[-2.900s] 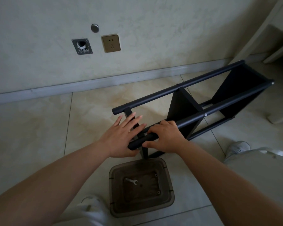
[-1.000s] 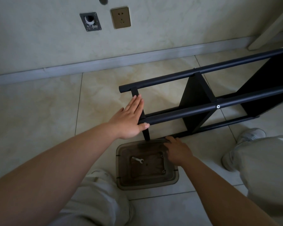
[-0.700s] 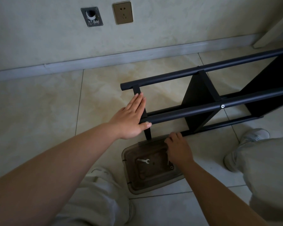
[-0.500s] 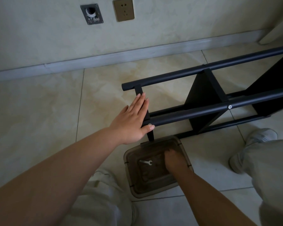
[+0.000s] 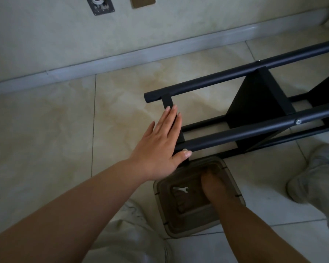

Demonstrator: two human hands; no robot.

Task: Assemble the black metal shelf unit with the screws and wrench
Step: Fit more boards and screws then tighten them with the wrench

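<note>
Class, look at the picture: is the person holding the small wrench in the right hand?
No: the wrench lies loose on the bottom of the plastic bin, left of the right hand and apart from it.

The shelf frame [image 5: 254, 133] is matte black, the wrench [image 5: 181, 189] silver inside a smoky translucent brown tray [image 5: 180, 227] on mottled beige tiles [image 5: 46, 130].

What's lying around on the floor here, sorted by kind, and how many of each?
Black shelf frame: 1
Brown plastic tub: 1
Small wrench inside the tub: 1
Hands: 2, the left hand flat on the frame and the right hand in the tub
Total: 5
</note>
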